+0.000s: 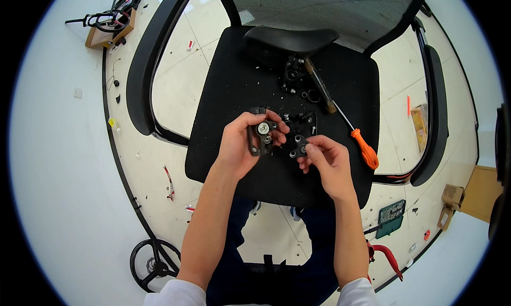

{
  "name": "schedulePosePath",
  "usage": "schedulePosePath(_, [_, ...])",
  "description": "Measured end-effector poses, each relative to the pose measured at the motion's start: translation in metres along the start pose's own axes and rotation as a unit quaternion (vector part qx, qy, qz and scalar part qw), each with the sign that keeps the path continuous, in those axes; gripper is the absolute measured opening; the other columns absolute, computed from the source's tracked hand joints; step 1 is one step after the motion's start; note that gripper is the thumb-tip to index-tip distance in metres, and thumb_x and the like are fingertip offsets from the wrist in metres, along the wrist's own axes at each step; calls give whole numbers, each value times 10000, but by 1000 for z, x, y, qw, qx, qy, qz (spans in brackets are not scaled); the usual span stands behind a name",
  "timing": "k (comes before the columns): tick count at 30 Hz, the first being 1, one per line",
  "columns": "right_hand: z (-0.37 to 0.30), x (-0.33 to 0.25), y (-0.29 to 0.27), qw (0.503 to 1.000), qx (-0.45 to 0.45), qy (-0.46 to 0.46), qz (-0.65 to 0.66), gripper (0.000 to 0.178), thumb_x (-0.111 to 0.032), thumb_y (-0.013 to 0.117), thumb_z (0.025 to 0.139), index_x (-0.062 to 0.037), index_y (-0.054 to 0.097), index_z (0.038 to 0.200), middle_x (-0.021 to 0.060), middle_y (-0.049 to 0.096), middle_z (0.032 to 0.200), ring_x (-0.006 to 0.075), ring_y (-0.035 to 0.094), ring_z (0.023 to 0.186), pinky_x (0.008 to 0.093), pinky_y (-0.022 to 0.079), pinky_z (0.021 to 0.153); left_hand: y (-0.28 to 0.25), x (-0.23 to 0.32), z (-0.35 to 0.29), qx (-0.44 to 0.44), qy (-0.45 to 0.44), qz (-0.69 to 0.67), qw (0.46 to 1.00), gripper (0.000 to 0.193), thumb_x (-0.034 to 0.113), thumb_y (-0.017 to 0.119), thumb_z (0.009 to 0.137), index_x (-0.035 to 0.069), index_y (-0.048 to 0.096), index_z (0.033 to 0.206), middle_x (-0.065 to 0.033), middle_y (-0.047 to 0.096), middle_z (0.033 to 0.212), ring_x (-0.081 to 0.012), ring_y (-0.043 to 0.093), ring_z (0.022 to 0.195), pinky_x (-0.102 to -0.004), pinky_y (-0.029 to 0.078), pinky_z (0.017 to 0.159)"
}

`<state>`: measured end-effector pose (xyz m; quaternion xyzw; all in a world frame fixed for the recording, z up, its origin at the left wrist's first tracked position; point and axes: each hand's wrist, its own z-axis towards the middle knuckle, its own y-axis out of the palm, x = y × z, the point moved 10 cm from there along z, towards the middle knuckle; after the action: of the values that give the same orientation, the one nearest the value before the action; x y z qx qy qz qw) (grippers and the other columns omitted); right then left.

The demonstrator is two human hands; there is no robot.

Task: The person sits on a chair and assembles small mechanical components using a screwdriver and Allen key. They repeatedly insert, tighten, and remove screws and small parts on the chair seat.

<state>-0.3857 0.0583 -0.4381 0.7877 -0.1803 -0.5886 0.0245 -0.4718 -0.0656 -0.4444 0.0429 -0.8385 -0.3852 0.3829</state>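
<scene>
Left hand (238, 141) gripping blocky black metal part (263, 130); right hand (331, 162) pinching triangular black metal plate (299, 145), four o'clock; probably pairing, next needing alignment.

White sleeves (357, 294), plain, softly creased, stopping near elbows. Forearms (210, 221) bare from hem down to wrist, smooth, slender. Fingers (318, 157) bare too, slim. Trousers (320, 255) dark navy, almost black at lap. Shoes (296, 214) dark with whitish parts; finer detail too small from here.
</scene>
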Motion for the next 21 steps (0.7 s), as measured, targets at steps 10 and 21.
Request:
schedulePosePath(10, [3,-1,13,994,-49,5,96,150,-78,633,920,52,639,995,94,664,802,130,635,700,249,519,619,14,-15,0,-22,-36,25,999,390,292,381,920,-27,591,1000,-165,651,957,-239,640,880,-366,513,771])
schedulePosePath(21, [7,-8,12,987,-38,11,153,115,16,561,888,58,590,992,141,672,873,210,699,806,290,589,668,7,-18,-1,22,-39,90,995,318,151,435,853,-13,544,1102,-115,638,926,-190,622,774,-314,512,648])
